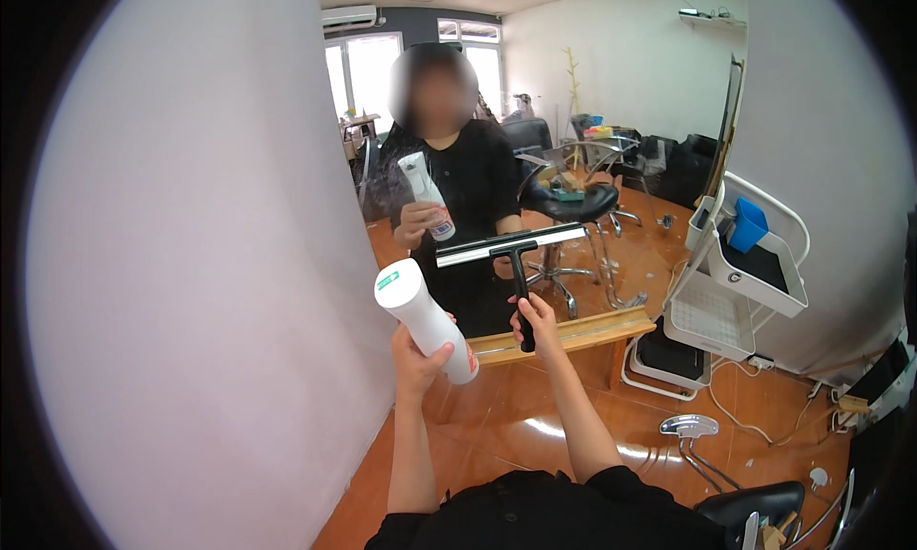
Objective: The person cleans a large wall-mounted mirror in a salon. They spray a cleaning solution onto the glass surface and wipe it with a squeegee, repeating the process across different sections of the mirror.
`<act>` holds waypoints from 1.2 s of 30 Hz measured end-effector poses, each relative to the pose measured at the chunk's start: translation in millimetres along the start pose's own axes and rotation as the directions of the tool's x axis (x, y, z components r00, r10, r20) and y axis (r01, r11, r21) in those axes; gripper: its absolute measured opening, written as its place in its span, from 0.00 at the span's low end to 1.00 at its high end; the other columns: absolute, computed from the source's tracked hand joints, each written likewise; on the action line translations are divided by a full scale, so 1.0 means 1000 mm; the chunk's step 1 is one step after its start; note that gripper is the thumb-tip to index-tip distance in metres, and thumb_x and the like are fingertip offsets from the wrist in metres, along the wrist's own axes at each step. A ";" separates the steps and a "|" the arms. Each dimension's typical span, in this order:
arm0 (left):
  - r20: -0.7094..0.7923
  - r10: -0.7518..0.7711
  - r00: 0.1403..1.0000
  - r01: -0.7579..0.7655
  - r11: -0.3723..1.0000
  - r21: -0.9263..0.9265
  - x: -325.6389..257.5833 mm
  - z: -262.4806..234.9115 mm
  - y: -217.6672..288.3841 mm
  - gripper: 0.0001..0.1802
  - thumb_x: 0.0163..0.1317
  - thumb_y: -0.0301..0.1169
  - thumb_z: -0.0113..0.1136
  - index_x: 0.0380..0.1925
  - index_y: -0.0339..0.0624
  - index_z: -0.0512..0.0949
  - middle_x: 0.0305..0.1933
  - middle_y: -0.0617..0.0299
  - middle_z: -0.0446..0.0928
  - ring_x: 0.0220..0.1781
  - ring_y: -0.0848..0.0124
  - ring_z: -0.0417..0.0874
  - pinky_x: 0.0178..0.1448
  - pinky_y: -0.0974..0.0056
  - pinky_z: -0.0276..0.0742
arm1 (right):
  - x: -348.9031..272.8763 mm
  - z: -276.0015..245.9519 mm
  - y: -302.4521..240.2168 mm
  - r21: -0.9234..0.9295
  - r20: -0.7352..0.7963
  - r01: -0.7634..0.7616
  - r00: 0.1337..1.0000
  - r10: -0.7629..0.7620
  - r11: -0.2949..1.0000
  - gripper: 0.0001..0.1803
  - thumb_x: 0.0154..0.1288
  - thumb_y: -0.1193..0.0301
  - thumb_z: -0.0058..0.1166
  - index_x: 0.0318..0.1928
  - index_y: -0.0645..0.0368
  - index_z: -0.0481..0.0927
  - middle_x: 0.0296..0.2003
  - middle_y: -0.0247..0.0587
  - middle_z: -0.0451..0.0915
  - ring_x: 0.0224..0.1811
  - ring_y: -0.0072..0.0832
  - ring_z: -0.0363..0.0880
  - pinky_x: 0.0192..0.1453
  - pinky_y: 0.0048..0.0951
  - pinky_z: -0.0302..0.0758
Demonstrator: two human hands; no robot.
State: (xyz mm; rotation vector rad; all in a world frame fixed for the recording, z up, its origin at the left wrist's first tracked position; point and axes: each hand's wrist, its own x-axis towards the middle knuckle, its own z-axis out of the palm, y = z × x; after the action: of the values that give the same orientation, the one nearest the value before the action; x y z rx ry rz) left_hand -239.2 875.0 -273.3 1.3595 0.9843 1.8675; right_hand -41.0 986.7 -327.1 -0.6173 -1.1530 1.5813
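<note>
Cropped shirt (535, 512), bottle (425, 319) partly hiding left hand (414, 367), squeegee (519, 265)

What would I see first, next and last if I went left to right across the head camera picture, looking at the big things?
Pale wall → white spray bottle → squeegee → white rolling cart.
</note>
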 end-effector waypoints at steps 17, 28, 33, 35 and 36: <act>-0.048 0.020 0.999 -0.013 0.991 0.135 -0.006 -0.033 0.016 0.22 0.40 0.32 0.66 0.38 0.37 0.77 0.37 0.59 0.80 0.40 0.69 0.80 0.47 0.63 0.75 | 0.099 0.147 -0.112 0.478 0.153 0.124 0.963 -0.222 0.869 0.20 0.70 0.51 0.40 0.36 0.56 0.70 0.18 0.35 0.66 0.14 0.26 0.67 0.19 0.29 0.68; -0.158 0.027 0.987 -0.001 0.987 0.162 -0.018 -0.056 0.017 0.21 0.42 0.33 0.67 0.37 0.37 0.78 0.37 0.60 0.80 0.39 0.70 0.80 0.47 0.64 0.74 | 0.084 0.171 -0.044 0.118 0.131 0.162 0.975 -0.177 0.980 0.21 0.69 0.54 0.47 0.26 0.57 0.67 0.14 0.31 0.64 0.11 0.16 0.61 0.13 0.18 0.59; -0.182 0.051 0.982 -0.022 0.987 0.158 -0.019 -0.058 0.018 0.21 0.42 0.34 0.67 0.38 0.37 0.78 0.36 0.60 0.80 0.40 0.69 0.80 0.47 0.64 0.74 | 0.062 0.144 -0.002 -0.107 0.126 0.145 0.983 -0.132 0.984 0.19 0.70 0.58 0.47 0.25 0.57 0.68 0.14 0.27 0.64 0.12 0.13 0.61 0.14 0.17 0.57; -0.179 0.054 0.982 -0.024 0.986 0.167 -0.019 -0.059 0.019 0.21 0.42 0.35 0.67 0.37 0.37 0.78 0.36 0.60 0.80 0.40 0.69 0.81 0.47 0.64 0.74 | 0.050 0.132 0.012 -0.150 0.122 0.116 0.988 -0.098 0.982 0.19 0.69 0.59 0.47 0.25 0.57 0.68 0.14 0.26 0.64 0.12 0.13 0.61 0.14 0.17 0.57; -0.178 0.056 0.983 -0.025 0.985 0.172 -0.019 -0.059 0.019 0.21 0.42 0.35 0.68 0.37 0.37 0.78 0.36 0.60 0.80 0.40 0.69 0.81 0.47 0.64 0.74 | 0.046 0.126 0.017 -0.172 0.120 0.101 0.990 -0.080 0.980 0.18 0.69 0.59 0.47 0.25 0.57 0.68 0.14 0.26 0.64 0.12 0.12 0.61 0.14 0.17 0.56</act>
State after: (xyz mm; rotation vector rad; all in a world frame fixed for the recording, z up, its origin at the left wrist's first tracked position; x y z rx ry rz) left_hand -291.9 836.7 -277.8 1.3303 1.2407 2.0044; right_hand -168.6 983.3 -284.2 -0.5883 -1.3984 1.4611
